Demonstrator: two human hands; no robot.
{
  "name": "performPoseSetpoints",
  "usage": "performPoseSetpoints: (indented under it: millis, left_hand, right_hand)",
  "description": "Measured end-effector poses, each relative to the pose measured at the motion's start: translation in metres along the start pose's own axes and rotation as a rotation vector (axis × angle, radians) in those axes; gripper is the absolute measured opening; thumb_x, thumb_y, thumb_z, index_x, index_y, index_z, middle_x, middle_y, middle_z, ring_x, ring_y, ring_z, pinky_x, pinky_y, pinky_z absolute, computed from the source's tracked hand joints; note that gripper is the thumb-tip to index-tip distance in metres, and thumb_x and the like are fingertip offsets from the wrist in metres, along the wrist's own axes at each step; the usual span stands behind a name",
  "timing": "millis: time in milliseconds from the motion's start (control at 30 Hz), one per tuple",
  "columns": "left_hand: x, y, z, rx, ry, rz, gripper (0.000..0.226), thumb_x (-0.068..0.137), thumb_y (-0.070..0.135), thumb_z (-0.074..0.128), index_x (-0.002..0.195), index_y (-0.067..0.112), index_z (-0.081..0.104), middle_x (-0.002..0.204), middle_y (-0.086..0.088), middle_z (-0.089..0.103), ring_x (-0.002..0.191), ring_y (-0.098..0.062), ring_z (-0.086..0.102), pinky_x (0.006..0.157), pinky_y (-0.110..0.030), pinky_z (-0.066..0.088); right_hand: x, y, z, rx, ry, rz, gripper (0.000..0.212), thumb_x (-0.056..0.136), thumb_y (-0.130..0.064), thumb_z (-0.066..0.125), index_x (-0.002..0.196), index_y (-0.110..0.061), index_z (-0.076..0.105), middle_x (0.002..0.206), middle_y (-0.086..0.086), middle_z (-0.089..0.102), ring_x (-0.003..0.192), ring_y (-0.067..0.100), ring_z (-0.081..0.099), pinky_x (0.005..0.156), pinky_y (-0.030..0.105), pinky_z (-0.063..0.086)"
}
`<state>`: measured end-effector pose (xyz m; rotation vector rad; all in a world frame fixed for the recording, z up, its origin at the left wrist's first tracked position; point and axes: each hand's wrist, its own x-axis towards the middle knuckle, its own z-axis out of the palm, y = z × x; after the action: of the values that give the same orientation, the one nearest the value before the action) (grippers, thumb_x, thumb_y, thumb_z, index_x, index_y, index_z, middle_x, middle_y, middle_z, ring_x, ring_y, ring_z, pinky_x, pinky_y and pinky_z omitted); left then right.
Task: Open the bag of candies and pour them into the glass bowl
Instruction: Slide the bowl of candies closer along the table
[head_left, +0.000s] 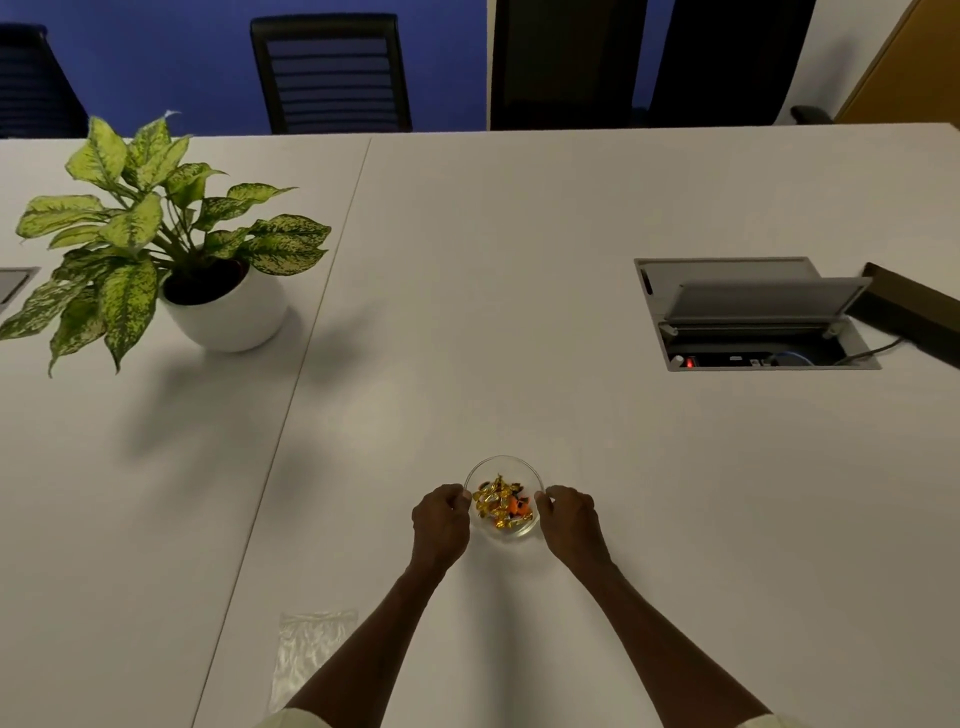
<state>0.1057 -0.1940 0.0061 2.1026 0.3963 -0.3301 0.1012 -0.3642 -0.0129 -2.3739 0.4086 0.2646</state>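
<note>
A small glass bowl (503, 465) stands on the white table in front of me. Inside it lie several candies (500, 503) in gold and orange wrappers. My left hand (440, 522) grips the bowl's left rim with its fingertips. My right hand (570, 519) grips the right rim in the same way. A clear plastic bag (306, 654) lies flat on the table at the near left, partly behind my left forearm, and looks empty.
A potted plant (156, 244) in a white pot stands at the far left. An open cable box (748, 317) is set into the table at the right, a dark object (914, 312) beside it. Chairs (332, 73) line the far edge.
</note>
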Motion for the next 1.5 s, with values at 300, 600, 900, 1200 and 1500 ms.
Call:
performPoseSetpoints:
  millis: [300, 600, 900, 1200, 1500]
  left_hand:
    - [0.018, -0.004, 0.000, -0.012, 0.002, -0.079, 0.023, 0.085, 0.021, 0.071, 0.068, 0.008, 0.078, 0.055, -0.009, 0.071, 0.051, -0.017, 0.065, 0.061, -0.028, 0.052]
    - [0.027, 0.001, -0.008, -0.009, -0.001, -0.089, 0.021, 0.081, 0.012, 0.072, 0.060, 0.011, 0.077, 0.050, -0.007, 0.071, 0.048, -0.017, 0.069, 0.054, -0.027, 0.056]
    - [0.081, 0.029, -0.045, -0.056, 0.013, -0.035, 0.013, 0.081, 0.013, 0.072, 0.071, 0.010, 0.079, 0.055, -0.009, 0.073, 0.054, -0.021, 0.072, 0.057, -0.029, 0.060]
    - [0.172, 0.067, -0.071, -0.082, 0.045, 0.016, 0.013, 0.081, 0.013, 0.073, 0.070, 0.009, 0.079, 0.058, -0.013, 0.073, 0.060, -0.030, 0.074, 0.064, -0.035, 0.061]
    - [0.257, 0.093, -0.065, -0.067, 0.047, 0.057, 0.014, 0.083, 0.013, 0.071, 0.075, 0.005, 0.079, 0.061, -0.014, 0.073, 0.065, -0.031, 0.074, 0.068, -0.036, 0.061]
  right_hand:
    - [0.005, 0.001, 0.005, 0.023, -0.002, 0.006, 0.035, 0.098, -0.018, 0.050, 0.077, 0.006, 0.064, 0.074, 0.023, 0.070, 0.068, 0.035, 0.068, 0.063, 0.042, 0.056]
    - [0.014, -0.006, 0.003, -0.060, 0.035, -0.029, 0.033, 0.096, -0.013, 0.051, 0.064, -0.006, 0.051, 0.056, 0.013, 0.053, 0.058, 0.021, 0.045, 0.056, 0.030, 0.036]
    - [0.063, -0.052, -0.006, 0.015, 0.098, -0.117, 0.053, 0.092, -0.010, 0.055, 0.048, -0.018, 0.027, 0.043, -0.008, 0.026, 0.040, 0.005, 0.025, 0.045, 0.024, 0.024]
    - [0.146, -0.104, -0.006, 0.097, 0.127, -0.092, 0.041, 0.096, -0.014, 0.052, 0.057, -0.002, 0.046, 0.059, 0.023, 0.063, 0.053, 0.026, 0.053, 0.055, 0.035, 0.043]
    - [0.231, -0.126, -0.007, 0.073, 0.124, -0.078, 0.045, 0.097, -0.015, 0.051, 0.055, -0.006, 0.039, 0.069, 0.030, 0.064, 0.061, 0.032, 0.055, 0.059, 0.034, 0.039]
